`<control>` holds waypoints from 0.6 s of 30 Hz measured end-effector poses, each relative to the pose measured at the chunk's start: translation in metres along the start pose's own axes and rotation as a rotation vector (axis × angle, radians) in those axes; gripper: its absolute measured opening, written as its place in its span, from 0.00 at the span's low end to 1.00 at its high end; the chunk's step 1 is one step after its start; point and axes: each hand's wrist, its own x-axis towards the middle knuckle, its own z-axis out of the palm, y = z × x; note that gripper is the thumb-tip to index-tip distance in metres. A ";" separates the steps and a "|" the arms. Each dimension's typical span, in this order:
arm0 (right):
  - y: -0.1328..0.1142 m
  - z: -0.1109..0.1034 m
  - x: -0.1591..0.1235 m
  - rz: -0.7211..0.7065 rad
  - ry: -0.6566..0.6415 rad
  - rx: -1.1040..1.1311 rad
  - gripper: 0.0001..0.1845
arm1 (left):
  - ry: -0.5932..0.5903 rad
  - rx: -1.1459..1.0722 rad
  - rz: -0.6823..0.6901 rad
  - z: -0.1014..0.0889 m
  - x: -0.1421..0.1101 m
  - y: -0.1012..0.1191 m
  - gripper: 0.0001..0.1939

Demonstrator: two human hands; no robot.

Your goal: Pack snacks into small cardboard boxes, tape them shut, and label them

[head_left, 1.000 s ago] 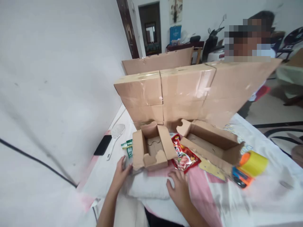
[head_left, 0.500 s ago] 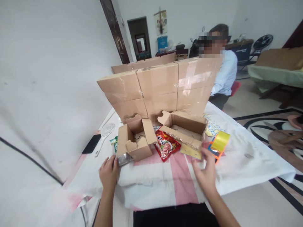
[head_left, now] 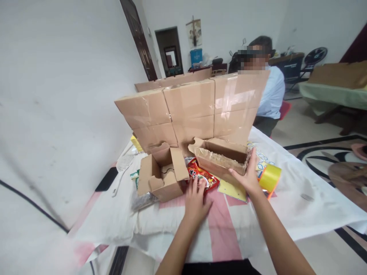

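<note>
My left hand [head_left: 197, 200] lies with fingers spread and fingertips on a red food packet [head_left: 210, 180], partly covered by the hand and a box. My right hand [head_left: 249, 176] grips the right end of a long open cardboard box [head_left: 220, 164], thumb on its near side and fingers at the far corner. The box is slightly tilted, its near wall rough along the top. A yellow card [head_left: 233, 190] sticks out below it. Left of my left hand stands a smaller open cardboard box [head_left: 169, 187] with flaps raised, a clear bag of dark contents [head_left: 145, 200] beside it.
A tall taped cardboard panel [head_left: 192, 110] stands behind the boxes. A white slotted spoon [head_left: 124, 164] and a black phone [head_left: 107, 179] lie left. A yellow tape roll [head_left: 270, 177] is at right. Another person [head_left: 271, 93] sits beyond the panel.
My left hand has moved right from the clear bag to the red packet. My right hand has moved up from the yellow card to the long box, which now tilts.
</note>
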 end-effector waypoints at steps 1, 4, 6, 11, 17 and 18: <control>-0.003 0.002 -0.003 -0.037 0.027 -0.022 0.69 | -0.033 -0.003 -0.070 0.004 0.012 0.003 0.41; -0.017 0.009 -0.013 -0.100 0.108 -0.065 0.69 | -0.030 -0.010 -0.154 0.006 0.028 -0.006 0.37; -0.030 0.014 -0.020 -0.093 0.161 -0.072 0.69 | 0.015 -0.019 -0.145 0.004 0.025 -0.020 0.37; -0.072 0.034 -0.049 -0.008 0.221 -0.109 0.67 | 0.103 -0.011 -0.199 -0.009 0.006 -0.045 0.36; -0.091 0.058 -0.088 -0.094 0.178 -0.195 0.67 | 0.356 -0.113 0.036 -0.060 -0.069 -0.037 0.17; -0.087 0.057 -0.093 -0.095 0.149 -0.206 0.67 | 0.446 -0.119 0.013 -0.077 -0.084 -0.043 0.16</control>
